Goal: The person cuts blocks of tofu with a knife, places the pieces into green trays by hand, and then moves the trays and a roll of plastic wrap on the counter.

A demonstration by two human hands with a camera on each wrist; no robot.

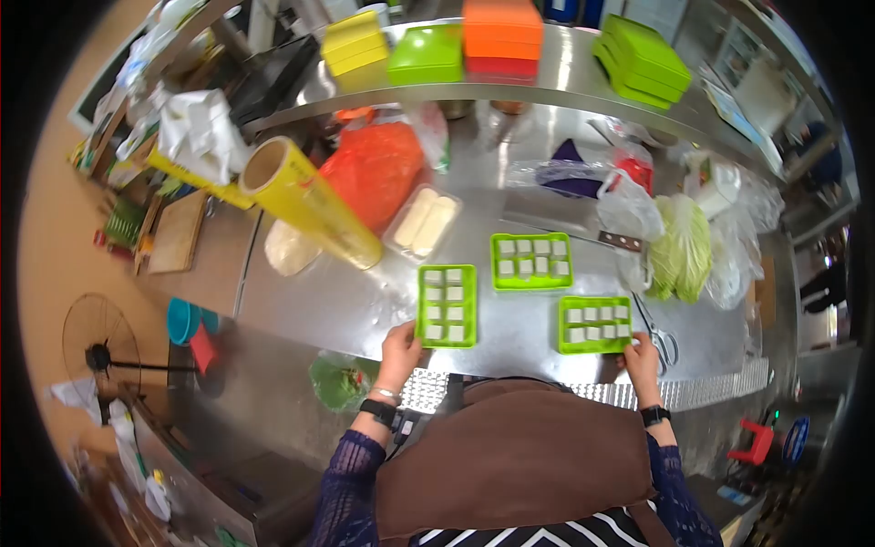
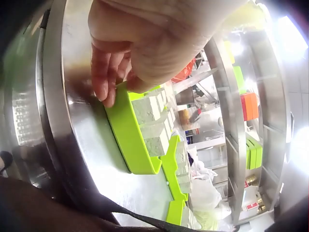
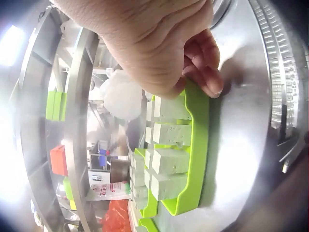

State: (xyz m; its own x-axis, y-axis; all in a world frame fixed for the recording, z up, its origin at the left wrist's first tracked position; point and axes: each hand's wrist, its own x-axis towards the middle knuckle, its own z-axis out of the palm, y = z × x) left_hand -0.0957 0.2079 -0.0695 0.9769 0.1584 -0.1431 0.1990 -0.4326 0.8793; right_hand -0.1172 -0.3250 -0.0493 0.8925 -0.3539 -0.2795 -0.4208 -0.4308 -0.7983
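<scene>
Three green plastic trays holding rows of pale cubes, like tofu, lie on the steel table. My left hand [image 1: 398,356] pinches the near left corner of the left tray [image 1: 447,345], thumb at the inner side and fingers outside the wall [image 2: 129,140]. The near right end of the right tray [image 1: 594,348] is pinched by my right hand [image 1: 643,358], with its fingers curled over the rim [image 3: 199,145]. Behind and between them sits the third tray [image 1: 531,286], untouched. Porous grey-white cubes [image 3: 170,161] stand upright in the right tray.
Scissors [image 1: 668,348] lie just right of the right tray. A yellow film roll [image 1: 314,205], a pack of pale rolls [image 1: 426,221] and a red bag [image 1: 374,173] stand back left. Cabbage [image 1: 679,246] sits at right. A shelf [image 1: 556,73] with coloured boxes spans the back.
</scene>
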